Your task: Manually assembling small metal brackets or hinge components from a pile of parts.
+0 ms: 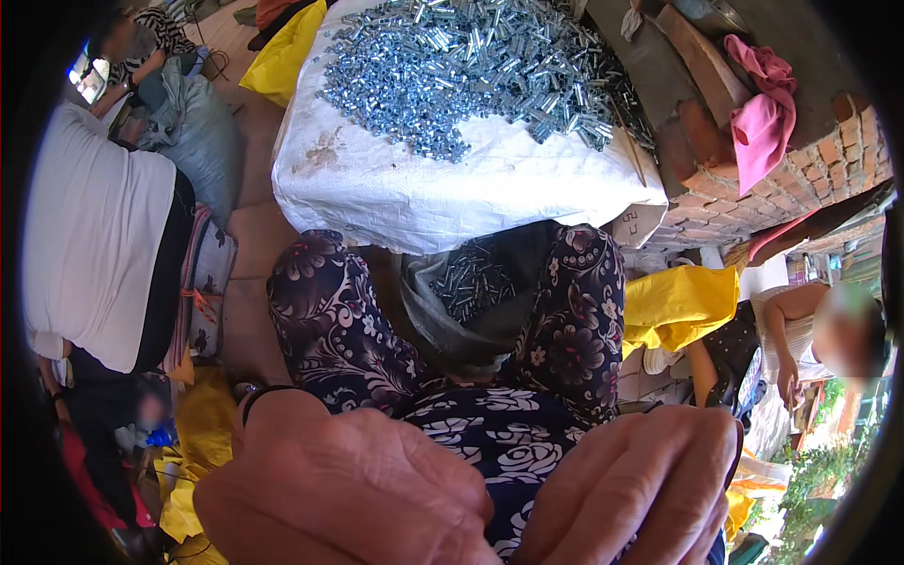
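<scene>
Holding left hand [344,480] back uppermost, fingers curled under; with small metal tubes [490,66] heaped on white woven sheeting [405,198] well beyond them; bending right hand [631,480] likewise, fingers side by side. Cannot tell if pinching anything.

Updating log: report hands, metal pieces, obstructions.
Left hand, right hand near camera; grip unseen. Metal pieces heaped on white sheet. Both hands partly block lap.

Dark floral-print trousers [344,344]; navy top [504,414], white rose print; ungloved fingers [650,480].
</scene>
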`<state>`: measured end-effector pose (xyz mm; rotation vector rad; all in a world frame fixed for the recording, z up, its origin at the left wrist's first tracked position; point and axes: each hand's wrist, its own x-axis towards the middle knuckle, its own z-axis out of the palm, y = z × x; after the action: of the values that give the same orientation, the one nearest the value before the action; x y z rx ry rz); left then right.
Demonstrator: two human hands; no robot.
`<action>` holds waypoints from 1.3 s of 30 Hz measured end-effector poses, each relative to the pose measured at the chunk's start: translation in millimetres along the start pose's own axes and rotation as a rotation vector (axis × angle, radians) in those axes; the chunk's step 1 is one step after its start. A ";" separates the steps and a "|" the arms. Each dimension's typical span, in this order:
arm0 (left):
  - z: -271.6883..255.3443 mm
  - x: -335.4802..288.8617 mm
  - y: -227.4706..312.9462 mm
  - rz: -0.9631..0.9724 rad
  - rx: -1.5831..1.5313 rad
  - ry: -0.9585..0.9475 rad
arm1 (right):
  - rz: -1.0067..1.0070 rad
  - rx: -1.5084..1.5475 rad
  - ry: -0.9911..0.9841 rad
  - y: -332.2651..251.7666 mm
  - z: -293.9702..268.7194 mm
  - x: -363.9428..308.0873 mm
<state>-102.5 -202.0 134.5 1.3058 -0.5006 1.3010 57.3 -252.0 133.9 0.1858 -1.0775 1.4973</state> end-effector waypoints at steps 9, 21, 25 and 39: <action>-14.3 9.9 3.8 -0.006 -0.083 -0.091 | 0.122 0.135 -0.158 5.8 -10.0 15.1; -112.6 -35.9 -67.3 -0.633 0.175 0.551 | 0.113 0.328 -0.116 26.6 -4.7 5.9; -130.0 -47.1 -74.1 -0.769 0.302 0.607 | 0.333 0.427 -0.079 14.5 -5.6 18.5; -143.7 -56.9 -86.1 -0.880 0.447 0.553 | 0.287 0.324 -0.177 9.5 -0.4 9.3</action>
<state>-96.9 -77.4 9.1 1.2160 0.7279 0.9516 47.0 -243.7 135.0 0.4099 -1.0254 1.9416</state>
